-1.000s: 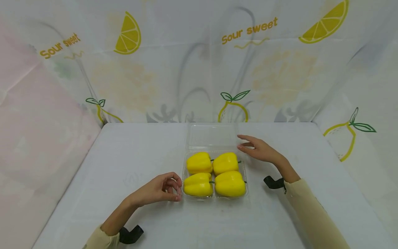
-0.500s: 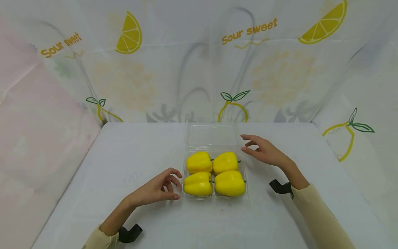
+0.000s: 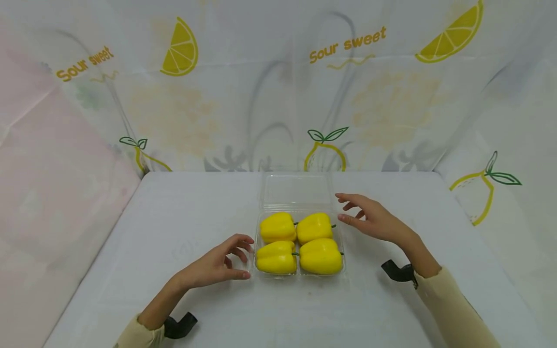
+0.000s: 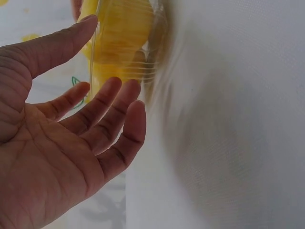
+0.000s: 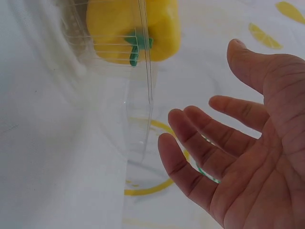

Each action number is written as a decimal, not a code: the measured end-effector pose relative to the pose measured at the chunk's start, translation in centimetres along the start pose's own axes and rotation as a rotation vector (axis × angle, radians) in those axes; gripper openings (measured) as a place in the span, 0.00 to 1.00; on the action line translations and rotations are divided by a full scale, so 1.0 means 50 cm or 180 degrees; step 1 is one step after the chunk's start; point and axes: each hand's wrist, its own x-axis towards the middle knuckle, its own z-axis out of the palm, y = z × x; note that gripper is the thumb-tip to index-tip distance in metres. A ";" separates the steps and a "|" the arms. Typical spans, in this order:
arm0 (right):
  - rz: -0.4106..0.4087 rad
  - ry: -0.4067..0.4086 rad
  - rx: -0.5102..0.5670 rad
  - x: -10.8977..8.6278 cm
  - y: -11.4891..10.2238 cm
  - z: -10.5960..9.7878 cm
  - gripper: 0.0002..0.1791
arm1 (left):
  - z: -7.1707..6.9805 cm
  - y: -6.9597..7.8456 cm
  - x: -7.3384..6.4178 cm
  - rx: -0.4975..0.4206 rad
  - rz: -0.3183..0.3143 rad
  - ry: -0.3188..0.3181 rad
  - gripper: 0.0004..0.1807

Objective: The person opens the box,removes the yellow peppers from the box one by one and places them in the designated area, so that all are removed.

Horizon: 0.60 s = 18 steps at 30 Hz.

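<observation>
Several yellow bell peppers (image 3: 321,256) with green stems lie in the compartments of a clear plastic clamshell box (image 3: 298,274). Its transparent lid (image 3: 298,189) is folded back flat behind them. My left hand (image 3: 216,263) is at the box's left side, thumb and fingers spread apart and holding nothing. In the left wrist view, the left fingers (image 4: 107,107) are loosely bent close to the box wall; whether they touch it I cannot tell. My right hand (image 3: 376,218) hovers to the right of the box near the hinge, fingers relaxed, with a gap to the plastic in the right wrist view.
A white-covered table (image 3: 183,208) carries the box near its middle. Behind it hangs a pale cloth backdrop (image 3: 226,106) printed with lemons and lettering. Black wrist mounts (image 3: 398,271) stick out below both forearms.
My right hand has drawn away from the box, to the right and slightly nearer. The left fingers have spread wider and come off the box edge. Box and peppers stay put.
</observation>
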 end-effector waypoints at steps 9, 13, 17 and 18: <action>-0.0089 -0.0043 0.0020 -0.022 -0.022 0.003 0.32 | -0.005 0.003 0.000 0.0053 -0.0006 0.0031 0.34; -0.0172 -0.0060 0.0058 -0.029 -0.030 0.005 0.32 | -0.004 0.003 0.001 0.0064 0.0007 0.0026 0.35; -0.0230 -0.0082 0.0061 -0.034 -0.037 0.008 0.32 | -0.004 0.001 0.002 0.0066 0.0021 0.0031 0.36; -0.0245 -0.0090 0.0051 -0.036 -0.037 0.009 0.32 | -0.003 0.001 0.003 0.0079 0.0023 0.0033 0.36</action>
